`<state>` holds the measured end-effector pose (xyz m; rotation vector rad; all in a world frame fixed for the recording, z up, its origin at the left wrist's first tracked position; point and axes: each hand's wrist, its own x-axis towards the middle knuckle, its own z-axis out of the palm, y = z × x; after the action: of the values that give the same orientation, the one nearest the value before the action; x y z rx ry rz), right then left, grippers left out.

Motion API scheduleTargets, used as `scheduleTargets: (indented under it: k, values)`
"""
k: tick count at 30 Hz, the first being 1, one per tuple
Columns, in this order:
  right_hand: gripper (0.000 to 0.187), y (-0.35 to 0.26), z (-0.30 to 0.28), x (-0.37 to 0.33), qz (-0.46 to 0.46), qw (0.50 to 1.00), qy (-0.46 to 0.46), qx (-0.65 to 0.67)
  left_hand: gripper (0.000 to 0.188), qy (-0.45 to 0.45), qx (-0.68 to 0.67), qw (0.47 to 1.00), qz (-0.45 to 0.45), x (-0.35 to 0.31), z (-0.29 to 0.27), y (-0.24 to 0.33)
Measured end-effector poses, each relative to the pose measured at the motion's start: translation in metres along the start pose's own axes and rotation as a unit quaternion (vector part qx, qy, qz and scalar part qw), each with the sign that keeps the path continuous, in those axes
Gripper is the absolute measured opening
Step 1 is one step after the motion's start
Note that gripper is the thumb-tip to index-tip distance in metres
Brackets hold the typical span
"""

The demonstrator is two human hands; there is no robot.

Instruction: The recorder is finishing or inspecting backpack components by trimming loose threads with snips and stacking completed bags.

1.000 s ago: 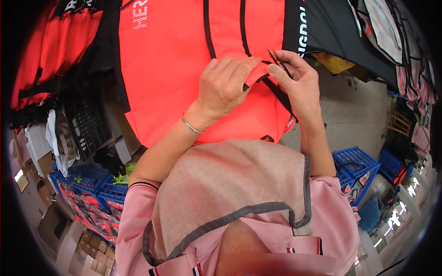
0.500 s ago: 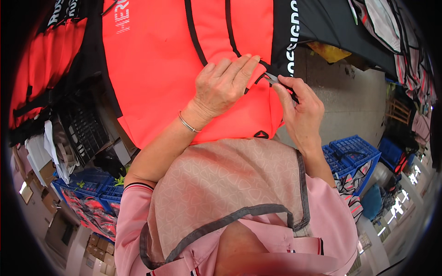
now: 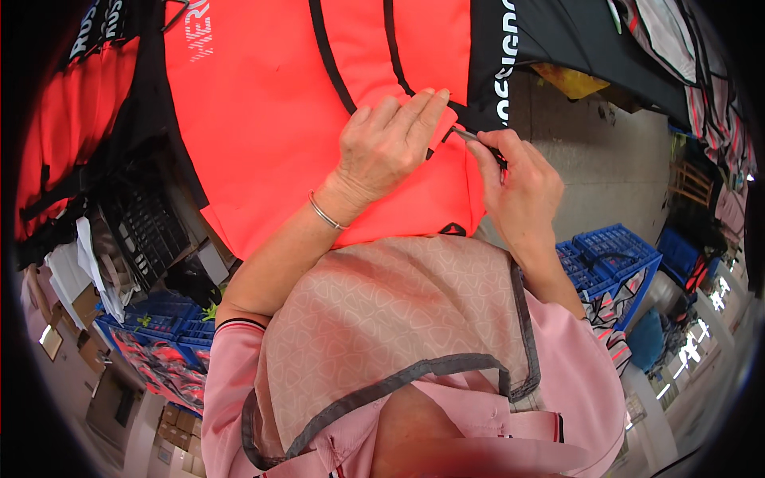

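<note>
A bright red-orange bag [image 3: 271, 119] with black straps or trim lies in front of me, its near end against my apron [image 3: 390, 307]. My left hand [image 3: 374, 155] is on its right part, fingers closed around a raised fold of the red fabric beside a black strap end. The thumb side is partly hidden. My right hand [image 3: 524, 183] grips small scissors [image 3: 465, 135] with dark handles. Their narrow metal tip points left, close to a short black tab or loop at the fold. Whether the blades touch it I cannot tell.
Stacked red and black bags [image 3: 84, 119] lie at the left. Blue crates [image 3: 610, 251] stand low on the right, others [image 3: 151, 315] low on the left with packed pieces. Black fabric [image 3: 613, 48] and grey pieces [image 3: 669, 44] spread at the back right.
The scissors' blades, broader and apart before, now look narrow and closer together. My right hand has turned slightly, while the bag has shifted a little to the left.
</note>
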<state>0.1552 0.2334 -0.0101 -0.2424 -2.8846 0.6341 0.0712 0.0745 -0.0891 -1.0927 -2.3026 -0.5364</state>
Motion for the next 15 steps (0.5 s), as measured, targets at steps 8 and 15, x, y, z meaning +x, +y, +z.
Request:
scheduleTargets:
  k: [8,15]
  values:
    - [0.013,0.027,0.009,0.007,0.188,0.925,-0.019,0.328,0.039,0.004,-0.016,1.0,-0.019,0.001,0.004,-0.002]
    - [0.028,0.012,0.029,0.016,0.119,0.898,-0.039,0.421,0.04,-0.034,-0.092,0.993,-0.064,0.007,-0.006,-0.002]
